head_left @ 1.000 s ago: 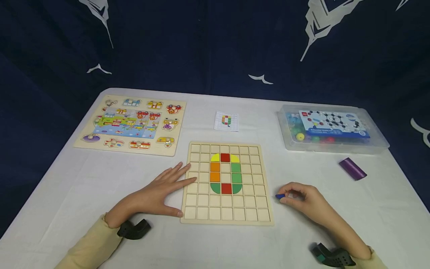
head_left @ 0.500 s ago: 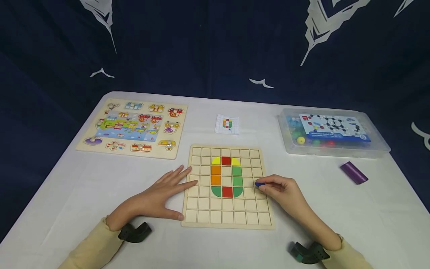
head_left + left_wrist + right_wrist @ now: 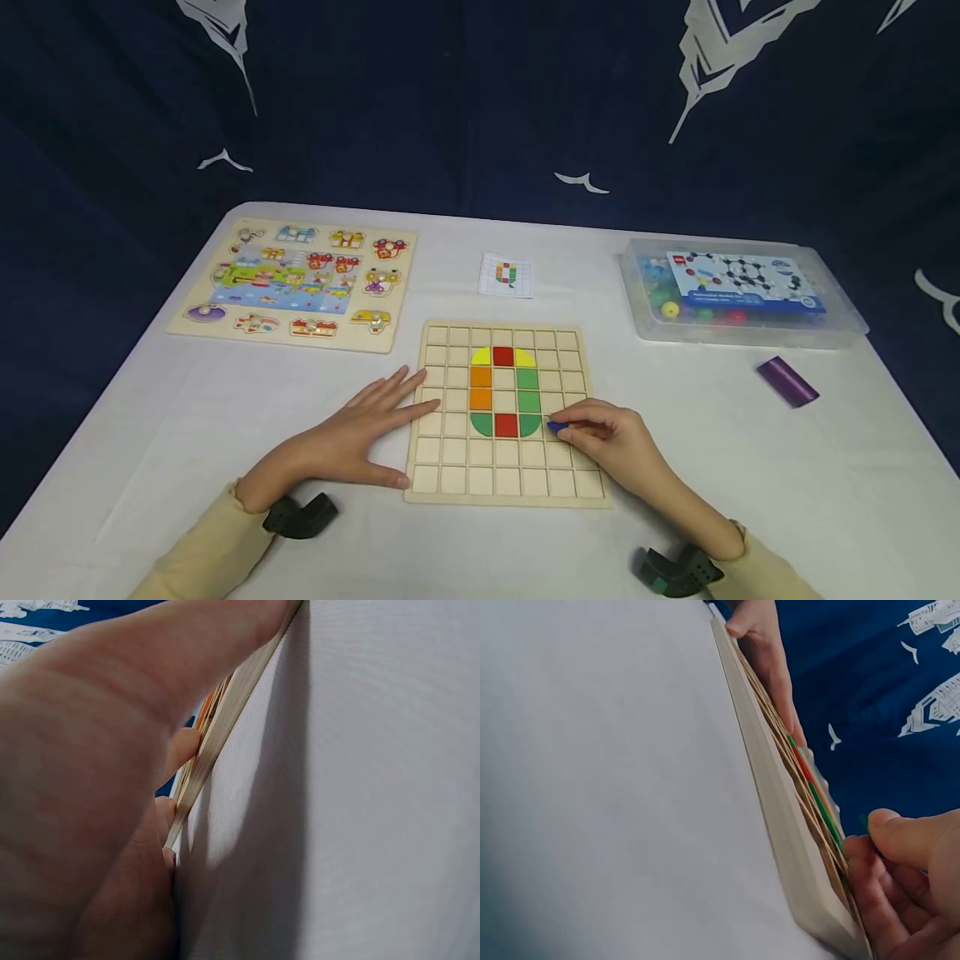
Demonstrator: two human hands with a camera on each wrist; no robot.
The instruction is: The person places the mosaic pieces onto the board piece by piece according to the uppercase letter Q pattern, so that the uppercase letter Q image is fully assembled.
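Note:
A wooden grid board (image 3: 506,479) lies mid-table, with red, yellow, orange and green flat tiles set in its cells as a ring. Over the board's right side, my right hand (image 3: 618,442) pinches a small blue tile (image 3: 557,426) between thumb and fingertips, beside the green rounded corner tile (image 3: 530,425). The blue piece's full shape is hidden by the fingers. My left hand (image 3: 348,437) rests with spread fingers on the board's left edge. In the left wrist view the thumb (image 3: 202,652) lies against the board's wooden rim (image 3: 217,735).
A small printed card (image 3: 506,275) with a coloured ring pattern lies behind the board. A vehicle peg puzzle (image 3: 352,333) sits at back left. At back right stands a clear plastic box (image 3: 843,321) of coloured balls, with a purple cylinder (image 3: 787,382) in front.
My right hand has carried the blue tile leftward from the table beside the board to a spot over its cells near the green corner tile. The left hand has stayed in place.

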